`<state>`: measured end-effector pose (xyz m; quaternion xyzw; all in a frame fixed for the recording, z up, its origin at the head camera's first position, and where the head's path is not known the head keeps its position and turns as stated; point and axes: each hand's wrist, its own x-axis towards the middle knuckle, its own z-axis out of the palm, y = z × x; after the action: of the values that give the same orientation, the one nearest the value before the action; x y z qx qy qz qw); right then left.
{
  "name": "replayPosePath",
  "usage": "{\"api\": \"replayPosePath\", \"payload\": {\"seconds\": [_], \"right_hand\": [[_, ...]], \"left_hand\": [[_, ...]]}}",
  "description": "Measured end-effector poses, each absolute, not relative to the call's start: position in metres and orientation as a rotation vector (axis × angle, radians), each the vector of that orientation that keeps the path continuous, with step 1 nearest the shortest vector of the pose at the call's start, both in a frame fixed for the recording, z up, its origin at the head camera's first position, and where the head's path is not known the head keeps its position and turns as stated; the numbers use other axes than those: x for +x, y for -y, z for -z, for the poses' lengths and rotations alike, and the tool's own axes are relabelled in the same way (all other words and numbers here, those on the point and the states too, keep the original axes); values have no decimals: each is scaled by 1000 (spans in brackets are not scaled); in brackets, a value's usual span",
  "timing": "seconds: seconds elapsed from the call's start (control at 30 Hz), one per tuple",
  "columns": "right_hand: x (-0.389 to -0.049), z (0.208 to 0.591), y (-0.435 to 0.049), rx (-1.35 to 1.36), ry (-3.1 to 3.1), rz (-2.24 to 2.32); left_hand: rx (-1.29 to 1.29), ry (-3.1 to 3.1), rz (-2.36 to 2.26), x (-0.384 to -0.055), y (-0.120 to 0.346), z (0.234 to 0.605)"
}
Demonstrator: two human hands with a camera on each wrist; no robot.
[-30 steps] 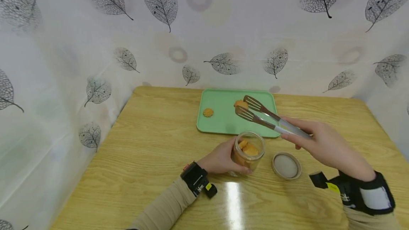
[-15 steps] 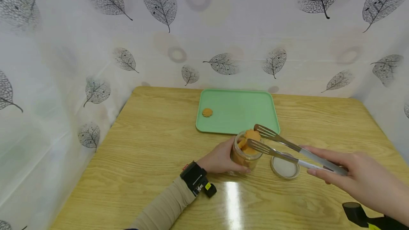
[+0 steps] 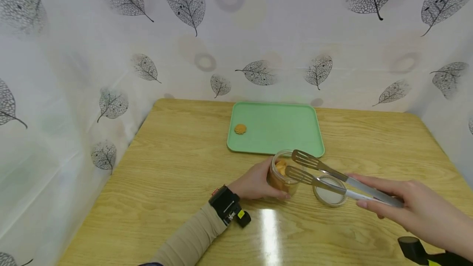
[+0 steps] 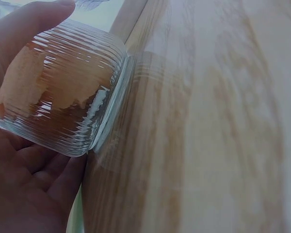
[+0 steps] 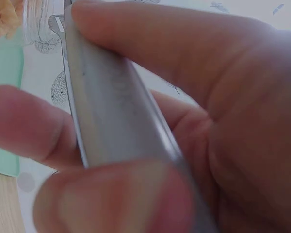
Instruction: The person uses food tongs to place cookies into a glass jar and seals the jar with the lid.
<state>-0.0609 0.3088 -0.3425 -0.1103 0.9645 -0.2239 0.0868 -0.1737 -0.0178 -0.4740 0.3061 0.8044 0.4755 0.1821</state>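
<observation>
My left hand (image 3: 256, 182) grips a ribbed glass jar (image 4: 82, 63) around its side, the jar standing on the table. Cookies (image 3: 281, 167) lie inside it, showing golden brown through the glass. In my right hand (image 3: 410, 200) is a pair of tongs (image 3: 354, 186) with silver handles and brown slotted heads. Both heads hover over the jar's mouth at its right, spread apart with no cookie between them. The right wrist view shows the tongs' metal handle (image 5: 116, 107) large between thumb and fingers. One cookie (image 3: 240, 129) sits at the left of a green tray (image 3: 277, 128).
Right of the jar a round lid (image 3: 330, 194) lies on the wooden table (image 3: 177, 155), partly behind the tongs. The tray is just beyond the jar. A leaf-printed cloth (image 3: 177, 52) hangs behind the table and along its left side.
The tongs carried a cookie from the tray back to the jar and let it go there. My right hand moved right and toward me. My left hand kept the jar in place.
</observation>
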Motion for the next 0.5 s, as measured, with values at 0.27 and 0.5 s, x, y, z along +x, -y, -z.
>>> {"api": "replayPosePath", "payload": {"seconds": [0.27,0.5], "right_hand": [[-93,333,-298,-268,-2799,877],[-160,352,-270,-371,-2744,942]], "left_hand": [[866,-2274,-1349,-175,19,474],[887,-2280,-1356,-175,19,475]]}}
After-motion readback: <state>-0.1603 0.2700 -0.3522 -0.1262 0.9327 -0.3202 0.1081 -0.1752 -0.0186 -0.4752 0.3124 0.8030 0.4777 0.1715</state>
